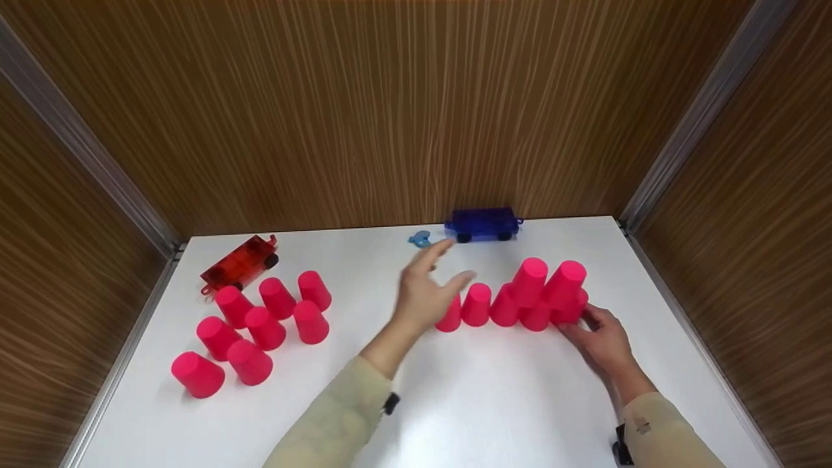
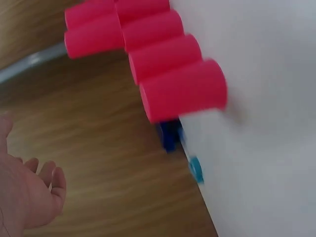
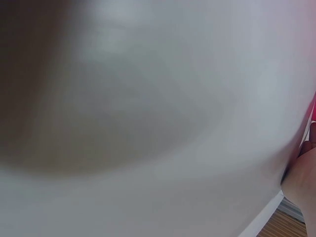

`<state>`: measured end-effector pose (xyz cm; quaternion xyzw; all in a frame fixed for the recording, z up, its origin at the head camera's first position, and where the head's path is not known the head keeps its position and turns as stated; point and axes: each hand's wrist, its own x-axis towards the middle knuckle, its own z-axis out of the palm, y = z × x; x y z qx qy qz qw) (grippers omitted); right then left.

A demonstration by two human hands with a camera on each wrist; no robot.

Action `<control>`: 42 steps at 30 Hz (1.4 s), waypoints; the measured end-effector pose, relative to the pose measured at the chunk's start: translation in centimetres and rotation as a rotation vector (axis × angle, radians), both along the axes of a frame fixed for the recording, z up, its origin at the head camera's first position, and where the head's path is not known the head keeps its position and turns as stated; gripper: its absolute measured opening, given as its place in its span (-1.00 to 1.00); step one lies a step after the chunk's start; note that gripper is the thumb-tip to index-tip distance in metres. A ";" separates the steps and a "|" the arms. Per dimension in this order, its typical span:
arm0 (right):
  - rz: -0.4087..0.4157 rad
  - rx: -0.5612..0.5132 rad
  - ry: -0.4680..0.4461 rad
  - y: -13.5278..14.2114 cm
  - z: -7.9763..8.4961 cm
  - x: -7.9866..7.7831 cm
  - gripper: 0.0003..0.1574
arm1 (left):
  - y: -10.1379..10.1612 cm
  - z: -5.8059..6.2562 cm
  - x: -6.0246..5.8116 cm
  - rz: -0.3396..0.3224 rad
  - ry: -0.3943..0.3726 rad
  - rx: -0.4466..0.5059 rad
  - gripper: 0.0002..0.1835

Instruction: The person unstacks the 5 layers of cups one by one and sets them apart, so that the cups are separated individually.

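Several pink cups (image 1: pixel 477 305) stand upside down in a row on the white table. Two more upturned cups, one a pink cup (image 1: pixel 530 279) and beside it another pink cup (image 1: pixel 564 283), rest on the right part of that row. My right hand (image 1: pixel 604 341) grips the row's rightmost bottom cup (image 1: pixel 570 311) low down, thumb in front and fingers at its right side. My left hand (image 1: pixel 422 292), fingers spread and holding nothing, hovers over the row's left end and partly hides the leftmost cup (image 1: pixel 448 316). The left wrist view shows the left hand (image 2: pixel 32 192) apart from the cups.
A loose group of several upturned pink cups (image 1: pixel 266 328) stands on the left. Behind it lies a red toy wagon (image 1: pixel 240 261). At the back wall are a blue toy wagon (image 1: pixel 484 224) and a small light-blue piece (image 1: pixel 420 238). Wood-grain walls enclose the table (image 1: pixel 364 260).
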<state>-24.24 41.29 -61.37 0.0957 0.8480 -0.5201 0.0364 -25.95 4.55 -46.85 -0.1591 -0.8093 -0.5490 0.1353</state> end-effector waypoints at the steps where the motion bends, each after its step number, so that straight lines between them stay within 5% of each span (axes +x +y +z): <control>1: -0.001 -0.004 0.001 0.0 0.0 0.0 0.08 | 1.2 0.1 -0.3 -0.028 -0.026 -0.008 -0.31; 6: 0.005 -0.022 0.014 0.1 -0.1 0.0 0.04 | 6.2 0.1 -1.3 -0.114 -0.142 -0.047 -0.31; 12: 0.013 -0.017 0.027 0.1 -0.1 0.0 0.02 | 9.8 -0.8 -2.1 -0.146 -0.227 -0.101 -0.28; 27: -0.005 -0.013 0.047 -0.1 -0.2 -0.1 -0.04 | 12.5 -2.1 -2.6 -0.091 -0.324 -0.145 -0.33; 35: 0.004 -0.001 0.021 -0.2 -0.2 -0.3 0.04 | 10.0 -1.2 -1.8 -0.057 -0.255 -0.064 -0.34; 42: 0.005 0.006 0.002 0.1 -0.3 -0.1 0.10 | 4.0 -0.1 -1.2 -0.004 -0.157 0.031 -0.35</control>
